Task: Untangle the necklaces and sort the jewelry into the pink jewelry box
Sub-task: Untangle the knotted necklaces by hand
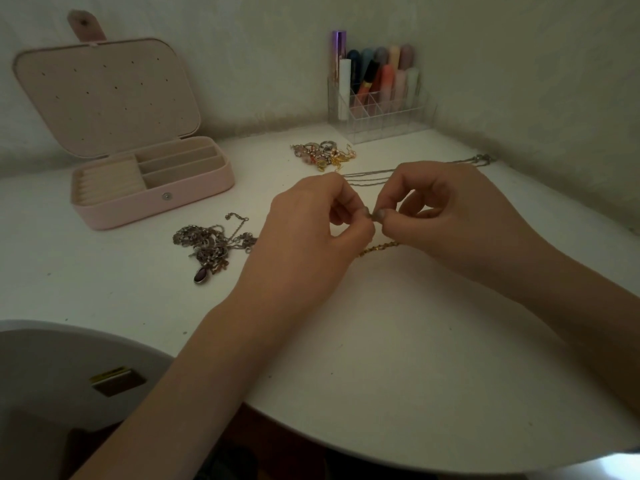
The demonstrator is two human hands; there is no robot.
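My left hand point(311, 230) and my right hand point(446, 216) meet above the middle of the white table, fingertips pinched together on a gold chain point(379, 248) that hangs down between them. Behind my hands a thin silver necklace point(415, 169) lies stretched out toward the right. A tangle of silver necklaces point(207, 242) with a dark purple pendant point(200, 275) rests to the left of my left hand. A small heap of rings and earrings point(323, 154) sits farther back. The pink jewelry box point(156, 199) stands open at the back left, its compartments bare.
A clear organizer point(381, 112) with lipsticks and tubes stands at the back by the wall corner. A round white stool or bin point(52, 368) with a small gold-edged object on it is at the lower left, below the table's curved front edge point(346, 452).
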